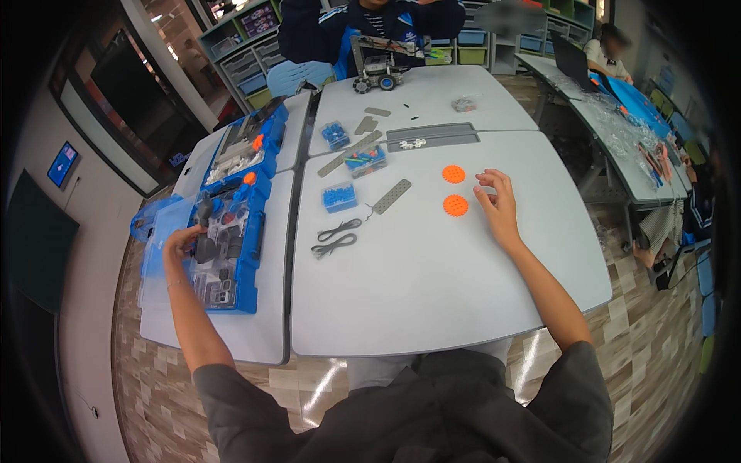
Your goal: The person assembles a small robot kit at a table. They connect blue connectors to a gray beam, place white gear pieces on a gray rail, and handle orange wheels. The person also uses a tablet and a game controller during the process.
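At the left, my left hand reaches over the edge of an open blue parts case. Its fingers are bent together against dark grey pieces inside; what they grip is too small to make out. My right hand is raised at the right part of the white table, fingers apart and slightly curled, holding nothing. Close to its left are two orange toothed gears, one nearer me than the other. A grey perforated plate and a clear box of blue pegs lie further left.
Two looped dark cables lie near the table's left seam. Beyond are more small parts boxes, grey beams and a recessed tray. A wheeled robot model stands before a person at the far side. Another blue case sits back left.
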Demonstrator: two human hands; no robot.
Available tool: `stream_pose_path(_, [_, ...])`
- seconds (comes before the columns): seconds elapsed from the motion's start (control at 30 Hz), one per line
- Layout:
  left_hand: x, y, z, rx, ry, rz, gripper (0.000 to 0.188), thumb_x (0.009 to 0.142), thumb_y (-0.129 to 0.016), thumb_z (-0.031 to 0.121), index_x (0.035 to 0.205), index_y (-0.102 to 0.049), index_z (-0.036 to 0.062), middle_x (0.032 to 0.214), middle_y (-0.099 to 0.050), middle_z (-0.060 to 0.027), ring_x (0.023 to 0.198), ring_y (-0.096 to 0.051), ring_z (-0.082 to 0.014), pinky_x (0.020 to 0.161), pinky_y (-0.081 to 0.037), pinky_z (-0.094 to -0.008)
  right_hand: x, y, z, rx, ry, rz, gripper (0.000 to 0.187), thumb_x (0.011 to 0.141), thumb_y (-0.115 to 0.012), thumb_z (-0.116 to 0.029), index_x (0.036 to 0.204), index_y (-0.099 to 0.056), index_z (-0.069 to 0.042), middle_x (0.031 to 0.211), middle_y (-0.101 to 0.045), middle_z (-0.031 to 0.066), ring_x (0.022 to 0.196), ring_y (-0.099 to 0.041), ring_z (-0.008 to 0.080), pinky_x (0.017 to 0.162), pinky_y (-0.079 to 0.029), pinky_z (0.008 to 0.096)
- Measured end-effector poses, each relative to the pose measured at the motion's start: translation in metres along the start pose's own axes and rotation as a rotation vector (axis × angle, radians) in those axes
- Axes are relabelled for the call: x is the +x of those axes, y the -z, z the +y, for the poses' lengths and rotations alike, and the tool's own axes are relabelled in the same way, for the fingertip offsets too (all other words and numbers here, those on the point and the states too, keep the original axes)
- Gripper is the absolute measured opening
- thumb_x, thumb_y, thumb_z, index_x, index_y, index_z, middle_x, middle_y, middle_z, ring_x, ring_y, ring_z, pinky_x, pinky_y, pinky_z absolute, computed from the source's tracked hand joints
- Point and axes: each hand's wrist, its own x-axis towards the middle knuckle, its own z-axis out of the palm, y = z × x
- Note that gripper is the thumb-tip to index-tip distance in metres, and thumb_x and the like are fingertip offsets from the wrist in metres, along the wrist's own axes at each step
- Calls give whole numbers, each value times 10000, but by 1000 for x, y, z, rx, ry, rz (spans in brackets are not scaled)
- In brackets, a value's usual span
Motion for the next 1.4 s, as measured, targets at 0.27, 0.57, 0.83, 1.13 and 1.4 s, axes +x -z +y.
stream_pose_path(0.27, [-112, -11, 103, -446, -455, -72, 672, 809, -842, 310, 1355, -581, 17, 1164, -669, -56, 1030, -621, -172, 958, -423, -346, 3, -9, -11, -87, 218, -168, 313, 951, -707, -180, 1240, -638, -81, 1316, -574, 94, 1195, -565, 234, 920, -493, 352])
stream_pose_path(0.57, [-284, -241, 157, -330, -850, -449, 923, 581, -934, 198, 1385, -513, 29, 1284, -566, -95, 1163, -596, -229, 1012, -490, -384, 24, -15, -12, -460, 438, -513, 363, 914, -723, -135, 1260, -639, -62, 1307, -610, 108, 1250, -543, 310, 1082, -427, 407])
stream_pose_path(0.83, [-325, -318, 169, 209, -1468, 53, 817, 555, -864, 107, 1312, -560, 57, 1225, -584, -122, 1114, -573, -310, 1032, -443, -462, 17, -26, -38, 451, -157, -535, 497, 990, -702, -247, 1417, -524, -67, 1323, -626, 123, 1237, -610, 281, 933, -549, 419])
stream_pose_path(1.13, [-282, -371, 168, -1, -1434, 122, 1046, 630, -941, 161, 1533, -422, 68, 1505, -460, -145, 1384, -460, -340, 1156, -355, -498, 15, -41, -29, 773, -562, -625, 533, 1053, -595, -436, 1427, -440, -89, 1161, -664, 118, 883, -722, 226, 541, -571, 323])
stream_pose_path(1.4, [-249, -405, 148, -824, -615, -706, 769, 1005, -657, 436, 1555, -289, 42, 1372, -547, -195, 1237, -595, -284, 1029, -500, -417, 43, -59, -14, 902, -617, -561, 509, 1062, -583, -416, 1379, -476, -32, 1175, -671, 130, 942, -723, 234, 753, -613, 387])
